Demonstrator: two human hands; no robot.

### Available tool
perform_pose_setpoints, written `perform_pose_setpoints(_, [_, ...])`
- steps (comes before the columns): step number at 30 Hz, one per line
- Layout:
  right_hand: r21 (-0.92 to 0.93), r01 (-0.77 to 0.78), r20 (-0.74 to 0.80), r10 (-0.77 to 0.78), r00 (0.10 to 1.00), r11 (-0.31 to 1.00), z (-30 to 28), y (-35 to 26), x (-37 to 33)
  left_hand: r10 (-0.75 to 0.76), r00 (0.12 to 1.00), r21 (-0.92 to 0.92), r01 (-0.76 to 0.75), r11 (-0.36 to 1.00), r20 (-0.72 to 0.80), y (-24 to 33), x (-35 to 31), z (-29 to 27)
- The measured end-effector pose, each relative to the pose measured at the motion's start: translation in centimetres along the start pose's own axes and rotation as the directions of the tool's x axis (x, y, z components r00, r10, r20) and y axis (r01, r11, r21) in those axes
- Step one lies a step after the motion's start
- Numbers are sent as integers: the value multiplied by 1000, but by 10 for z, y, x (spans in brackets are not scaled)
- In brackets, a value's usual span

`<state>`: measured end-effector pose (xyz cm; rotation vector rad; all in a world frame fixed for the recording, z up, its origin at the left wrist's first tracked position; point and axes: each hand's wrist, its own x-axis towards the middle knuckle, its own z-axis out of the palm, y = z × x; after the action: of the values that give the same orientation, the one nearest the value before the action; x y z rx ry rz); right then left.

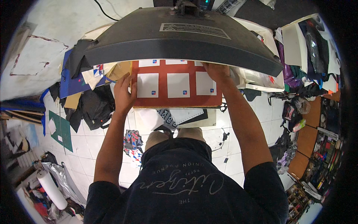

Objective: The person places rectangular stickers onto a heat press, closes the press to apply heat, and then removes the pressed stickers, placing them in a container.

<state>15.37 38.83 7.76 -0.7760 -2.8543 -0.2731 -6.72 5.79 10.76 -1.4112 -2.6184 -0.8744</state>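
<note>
A heat press stands in front of me, its dark upper plate (179, 48) raised over a reddish-brown pad (179, 102). White square pieces lie on the pad in rows, each front one with a small blue-and-red mark near its lower right corner, such as the middle piece (178, 84). The far row is partly covered by the plate. My left hand (125, 93) is at the pad's left edge, fingers stretched out and thumb apart. My right hand (218, 72) reaches over the pad's right side beside the right front piece (205, 83); its fingertips are hidden under the plate.
Dark cloth (97, 106) and a blue sheet (74, 80) lie left of the press. Coloured scraps (133, 143) are on the tiled floor. A green mat (59, 132) and a white roll (52, 190) are farther left. Shelves (320, 156) full of items line the right.
</note>
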Motion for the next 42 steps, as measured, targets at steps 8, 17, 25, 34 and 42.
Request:
perform_pose_setpoints(8, [118, -88, -73, 97, 993, 989, -3, -2, 3, -55, 998, -13, 55, 998, 12, 24, -34, -3])
perform_pose_setpoints(17, [324, -114, 127, 76, 989, 939, -55, -2, -57, 94, 995, 14, -94, 995, -20, 62, -34, 9])
perform_pose_setpoints(25, [318, 39, -20, -34, 999, 947, -49, -22, -109, 128, 972, 97, -149, 984, 195, 95, -20, 51])
perform_pose_setpoints(34, [314, 54, -21, -50, 999, 948, -48, -24, -115, 111, 944, 134, -159, 978, 310, 83, -12, 48])
perform_pose_setpoints(42, [269, 51, -56, -37, 998, 962, -51, -27, -118, 121, 945, 93, -156, 983, 305, 89, -9, 45])
